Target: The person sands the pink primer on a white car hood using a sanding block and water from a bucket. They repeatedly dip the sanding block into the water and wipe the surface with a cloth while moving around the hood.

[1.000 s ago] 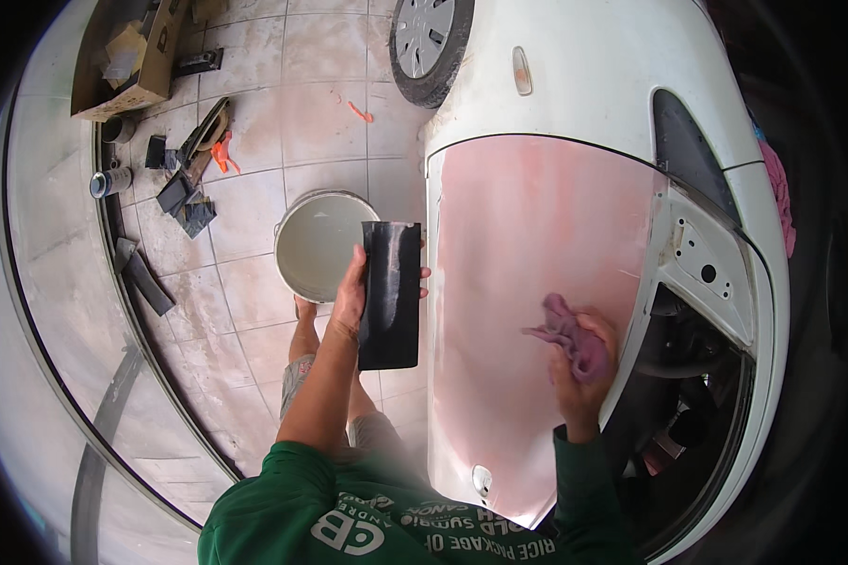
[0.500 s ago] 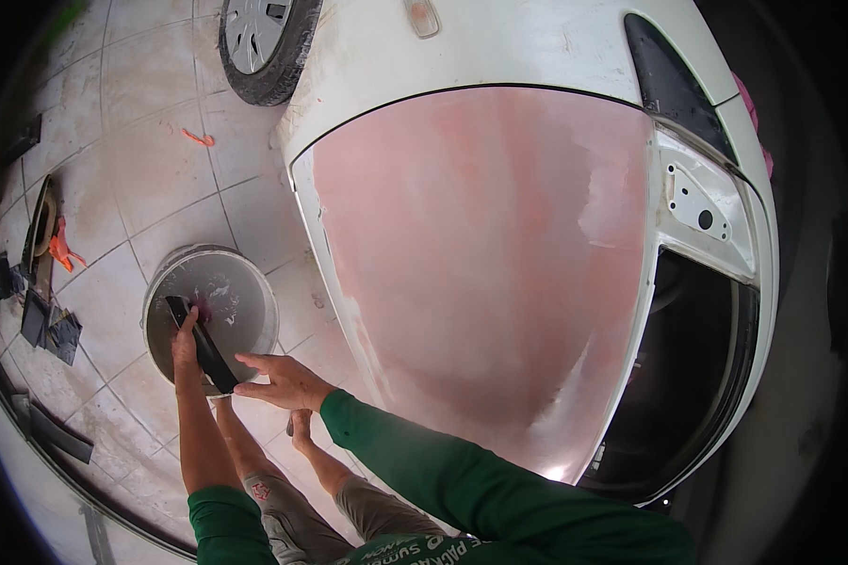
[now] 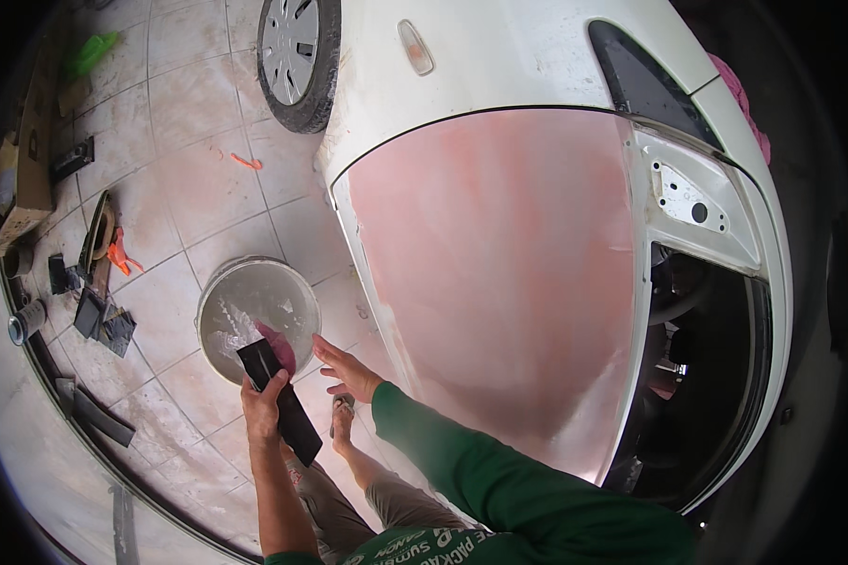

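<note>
My left hand [image 3: 262,405] grips a long black sanding block [image 3: 290,407], thumb on top, tilted over the near rim of a round bucket [image 3: 308,282]. Water and a pink cloth or sponge [image 3: 278,346] show inside the bucket, partly hidden by the block. Apart from the block, my right hand [image 3: 347,372] has its fingers stretched out beside the bucket's right rim and holds nothing. To the right stands a white car's door panel [image 3: 499,282], coated in patchy pink and pale filler.
A car wheel [image 3: 297,56] stands at the top. On the tiled floor [image 3: 198,169] lie orange scraps [image 3: 121,252], black sheets [image 3: 104,315] and a dark strip [image 3: 102,416]. A can [image 3: 26,322] and a cardboard box [image 3: 30,151] sit at the left.
The sanding block has come up from the bucket toward me, its broad face now showing. My right hand has left its near end and moved apart. The whole view has shifted.
</note>
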Available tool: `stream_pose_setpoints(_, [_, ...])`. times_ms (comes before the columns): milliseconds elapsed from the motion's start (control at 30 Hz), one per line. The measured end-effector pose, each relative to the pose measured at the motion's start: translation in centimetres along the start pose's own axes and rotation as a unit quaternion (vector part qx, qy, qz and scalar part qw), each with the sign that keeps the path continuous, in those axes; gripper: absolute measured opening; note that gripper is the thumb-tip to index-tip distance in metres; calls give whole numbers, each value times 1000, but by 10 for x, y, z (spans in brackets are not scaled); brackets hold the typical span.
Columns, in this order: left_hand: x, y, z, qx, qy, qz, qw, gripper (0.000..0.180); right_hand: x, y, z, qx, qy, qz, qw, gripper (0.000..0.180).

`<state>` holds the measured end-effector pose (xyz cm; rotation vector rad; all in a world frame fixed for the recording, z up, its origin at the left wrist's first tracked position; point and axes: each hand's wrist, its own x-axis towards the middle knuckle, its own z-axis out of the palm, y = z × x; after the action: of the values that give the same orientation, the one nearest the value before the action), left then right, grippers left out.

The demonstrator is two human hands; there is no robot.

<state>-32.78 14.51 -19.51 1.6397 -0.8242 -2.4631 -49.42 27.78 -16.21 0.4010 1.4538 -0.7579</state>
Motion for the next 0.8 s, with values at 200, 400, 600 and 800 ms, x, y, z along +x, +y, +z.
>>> stream_pose_setpoints(200, [-103,96,17,-36,-201,-9,979,60,-54,-66,35,258,-155,-111,947,48])
stream_pose_setpoints(400, [-135,166,25,-70,-209,49,974,55,-249,-178,-11,-231,104,-398,882,35])
stream_pose_setpoints(600, [-109,154,-21,82,-99,59,990,42,-383,-271,-52,-714,452,-412,342,70])
stream_pose_setpoints(800, [-105,136,-26,93,-57,71,992,37,-317,-346,-87,-815,401,-366,200,69])
